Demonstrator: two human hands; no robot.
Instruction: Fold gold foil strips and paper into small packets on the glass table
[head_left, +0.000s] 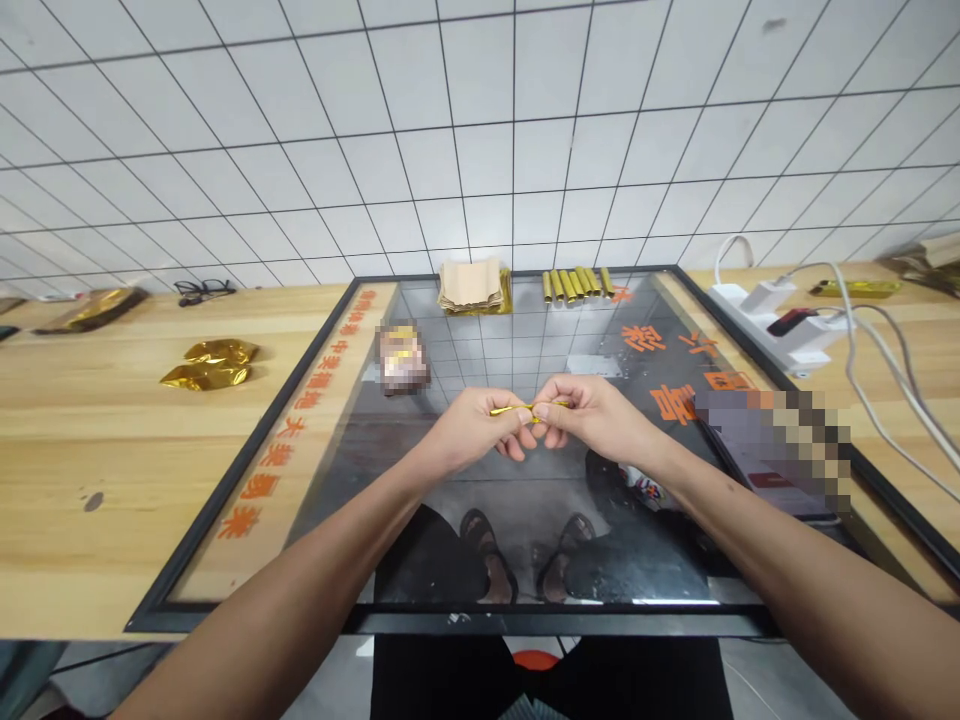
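Between my two hands, above the middle of the glass panel (480,560), is a thin strip of rolled gold foil paper (510,409). My left hand (484,425) pinches it from the left, thumb and fingers closed. From the other side my right hand (574,412) grips it the same way, the fingertips of both hands nearly meeting. Farther back, several gold paper rolls (576,285) lie in a row near the wall. To their left sits a stack of brown and gold paper sheets (471,287).
Folded gold foil pieces (214,364) and black glasses (204,291) lie on the wooden table (75,430) at left. A blurred small packet (403,358) rests on the glass. At right are a phone (761,455), a white power strip (780,325) with cables, and another gold roll (855,288).
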